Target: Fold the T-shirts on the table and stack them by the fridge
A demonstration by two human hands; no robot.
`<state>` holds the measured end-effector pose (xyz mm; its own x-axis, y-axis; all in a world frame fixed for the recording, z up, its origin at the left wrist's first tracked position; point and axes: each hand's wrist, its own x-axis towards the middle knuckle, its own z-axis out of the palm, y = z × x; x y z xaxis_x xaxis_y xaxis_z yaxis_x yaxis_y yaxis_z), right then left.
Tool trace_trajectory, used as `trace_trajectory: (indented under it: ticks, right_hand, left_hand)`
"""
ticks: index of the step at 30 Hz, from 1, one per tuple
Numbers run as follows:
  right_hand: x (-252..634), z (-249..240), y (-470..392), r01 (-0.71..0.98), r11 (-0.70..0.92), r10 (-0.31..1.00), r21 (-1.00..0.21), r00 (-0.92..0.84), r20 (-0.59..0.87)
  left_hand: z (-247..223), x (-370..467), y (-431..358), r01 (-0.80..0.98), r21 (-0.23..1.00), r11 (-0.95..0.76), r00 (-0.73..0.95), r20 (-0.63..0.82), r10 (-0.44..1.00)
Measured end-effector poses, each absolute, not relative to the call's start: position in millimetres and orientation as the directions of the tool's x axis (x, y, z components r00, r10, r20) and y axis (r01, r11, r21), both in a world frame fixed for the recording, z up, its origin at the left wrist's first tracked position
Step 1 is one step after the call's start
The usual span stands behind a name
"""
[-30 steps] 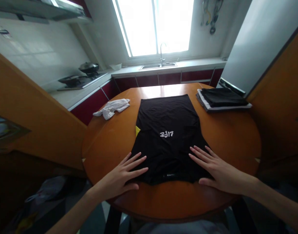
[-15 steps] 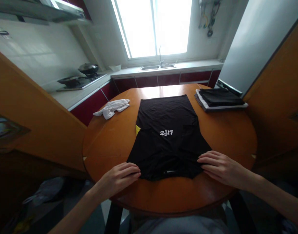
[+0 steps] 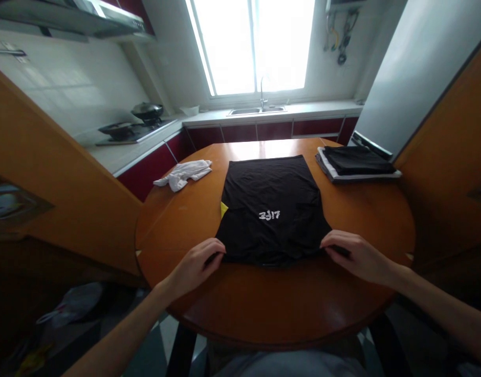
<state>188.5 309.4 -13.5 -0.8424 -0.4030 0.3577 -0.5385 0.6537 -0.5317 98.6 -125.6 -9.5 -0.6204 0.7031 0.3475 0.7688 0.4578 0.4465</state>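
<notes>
A black shirt (image 3: pixel 272 188) with white lettering lies spread on the round wooden table (image 3: pixel 280 309). My left hand (image 3: pixel 203 262) pinches its near left corner between thumb and fingers. At the near right corner, my right hand (image 3: pixel 346 251) grips the cloth the same way. The shirt's near edge runs between both hands, a little above the tabletop or on it; which one is hard to tell. A small yellow patch (image 3: pixel 223 209) shows at the shirt's left side.
A crumpled white cloth (image 3: pixel 185 174) rests at the table's back left. A stack of folded dark and white clothes (image 3: pixel 358 161) sits at the back right. Beyond are a counter with a sink (image 3: pixel 256 110) and a stove with pans (image 3: pixel 126 131).
Both hands have moved slightly away from me and now pinch the shirt's corners. The near edge has shifted up the table, and the collar label there no longer shows clearly.
</notes>
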Motion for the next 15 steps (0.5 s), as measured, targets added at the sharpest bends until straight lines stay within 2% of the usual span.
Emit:
trace_trajectory:
  ticks: [3, 6, 11, 15]
  right_hand:
    - [166, -12, 313, -0.454, 0.687, -0.309, -0.567, -0.889, 0.337]
    - [141, -17, 315, -0.370, 0.708, -0.221, -0.602, -0.925, 0.309]
    - [117, -33, 320, -0.275, 0.704, -0.161, -0.655, -0.960, 0.230]
    - [123, -38, 327, -0.143, 0.644, 0.035, -0.752, -0.976, 0.216]
  left_hand:
    - [-9, 76, -118, 0.702, 0.473, 0.532, -0.702, 0.339, 0.626]
    - [-12, 51, -111, 0.662, 0.498, 0.560, -0.736, 0.288, 0.613]
    - [-20, 25, -107, 0.608, 0.509, 0.609, -0.777, 0.222, 0.590]
    - [-22, 28, -121, 0.455, 0.622, 0.638, -0.876, 0.184, 0.446]
